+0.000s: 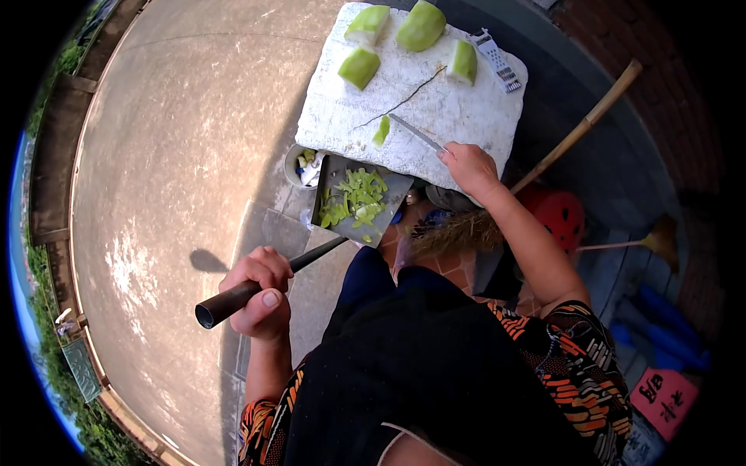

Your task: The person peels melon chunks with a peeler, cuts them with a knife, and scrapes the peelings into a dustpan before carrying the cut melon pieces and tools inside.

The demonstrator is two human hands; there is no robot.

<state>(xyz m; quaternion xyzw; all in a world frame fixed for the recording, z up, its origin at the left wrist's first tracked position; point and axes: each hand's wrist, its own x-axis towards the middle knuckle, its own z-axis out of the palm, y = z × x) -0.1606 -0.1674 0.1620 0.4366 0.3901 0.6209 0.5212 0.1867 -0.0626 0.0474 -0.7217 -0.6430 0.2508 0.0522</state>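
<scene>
My left hand (260,289) is wrapped round the dark tube handle (315,254) of a dustpan (395,196). Green peelings (357,196) lie in its pan, which sits at the near edge of a white slab table (330,113). My right hand (470,168) grips a knife (418,132) over the slab's near right part. Close by the blade tip is a small green peel strip (381,130). Several chunks of pale green gourd, one of them a large piece (420,26), stand towards the far side, near a flat metal grater (496,60) at the right.
A small bucket (298,166) with scraps stands left of the dustpan. Under the table's right side are a straw broom (458,234) and a red container (556,213) with dark spots. A bamboo pole (583,124) slants on the right. Sunlit concrete (171,155) stretches left.
</scene>
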